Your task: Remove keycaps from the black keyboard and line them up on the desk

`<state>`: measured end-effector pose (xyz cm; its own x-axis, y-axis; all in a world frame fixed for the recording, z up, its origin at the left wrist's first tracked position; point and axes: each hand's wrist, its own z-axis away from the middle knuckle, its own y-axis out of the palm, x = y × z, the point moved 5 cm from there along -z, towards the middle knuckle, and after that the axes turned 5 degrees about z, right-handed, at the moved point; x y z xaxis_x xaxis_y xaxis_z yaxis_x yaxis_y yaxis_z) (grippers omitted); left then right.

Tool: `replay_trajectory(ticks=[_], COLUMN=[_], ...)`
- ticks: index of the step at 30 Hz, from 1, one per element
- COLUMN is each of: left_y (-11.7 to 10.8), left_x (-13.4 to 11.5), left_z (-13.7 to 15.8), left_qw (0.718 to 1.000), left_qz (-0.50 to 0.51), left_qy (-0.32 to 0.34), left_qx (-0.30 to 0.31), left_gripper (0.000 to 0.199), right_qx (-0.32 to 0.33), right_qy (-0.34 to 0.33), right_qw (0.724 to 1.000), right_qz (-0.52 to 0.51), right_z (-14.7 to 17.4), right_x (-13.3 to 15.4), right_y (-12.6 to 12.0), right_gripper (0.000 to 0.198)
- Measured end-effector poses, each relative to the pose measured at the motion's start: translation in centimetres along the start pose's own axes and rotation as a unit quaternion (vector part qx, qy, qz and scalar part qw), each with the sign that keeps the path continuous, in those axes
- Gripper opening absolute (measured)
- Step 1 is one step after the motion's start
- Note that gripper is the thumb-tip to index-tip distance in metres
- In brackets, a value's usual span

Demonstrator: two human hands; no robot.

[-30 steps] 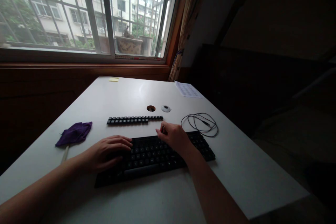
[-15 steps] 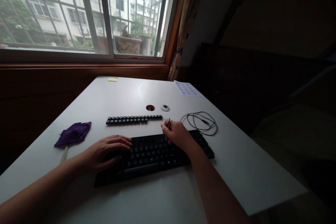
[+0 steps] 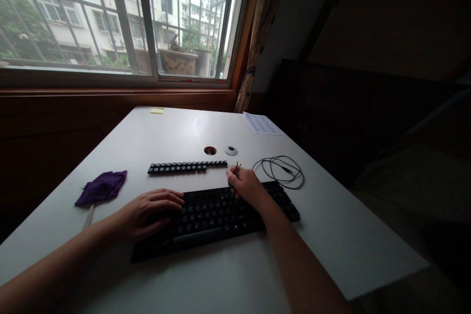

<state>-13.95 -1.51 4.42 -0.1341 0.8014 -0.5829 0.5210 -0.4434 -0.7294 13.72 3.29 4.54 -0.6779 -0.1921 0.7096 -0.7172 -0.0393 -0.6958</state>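
A black keyboard lies slightly tilted across the front of the white table. Over its left end rests my left hand, palm down with the fingers stretched out. My right hand is closed above the keyboard's upper middle rows. Thin brownish ends of a slim tool poke up out of that fist; its lower part is hidden by the fingers, so I cannot tell its kind. Behind the keyboard, loose black keycaps are lined up in two rows.
To the left lies a purple cloth with a pale handle-like stick below it. A coiled black cable is at right. Farther back are a cable hole, a grey ring cover, printed paper and yellow notes.
My right hand has shifted very slightly, and the tool's ends stick up a little more above the fist. My left hand stays on the keyboard. The camera view moved a touch.
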Motion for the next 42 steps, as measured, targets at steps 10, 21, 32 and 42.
replay_trajectory(ticks=[10,21,32,42], left_y=[0.1,0.1,-0.2,0.4], left_x=[0.1,0.0,1.3,2.4], left_z=[0.1,0.0,0.5,0.6], left_qw=[1.000,1.000,0.994,0.983], left_qz=[-0.004,-0.011,-0.037,-0.035], left_qy=[-0.003,-0.002,-0.051,-0.115], left_qx=[0.005,0.005,-0.094,-0.135], left_gripper=[0.033,0.033,0.026,0.029], right_qx=[-0.033,-0.095,-0.056,0.019], right_qy=[-0.052,-0.158,-0.132,-0.167], right_qw=[0.996,0.973,0.989,0.984], right_qz=[0.071,0.137,0.019,-0.052], right_z=[0.2,1.2,2.0,3.3], right_x=[1.1,3.7,5.4,7.6], right_y=[-0.4,-0.3,2.4,6.1], right_gripper=[0.028,0.029,0.028,0.019])
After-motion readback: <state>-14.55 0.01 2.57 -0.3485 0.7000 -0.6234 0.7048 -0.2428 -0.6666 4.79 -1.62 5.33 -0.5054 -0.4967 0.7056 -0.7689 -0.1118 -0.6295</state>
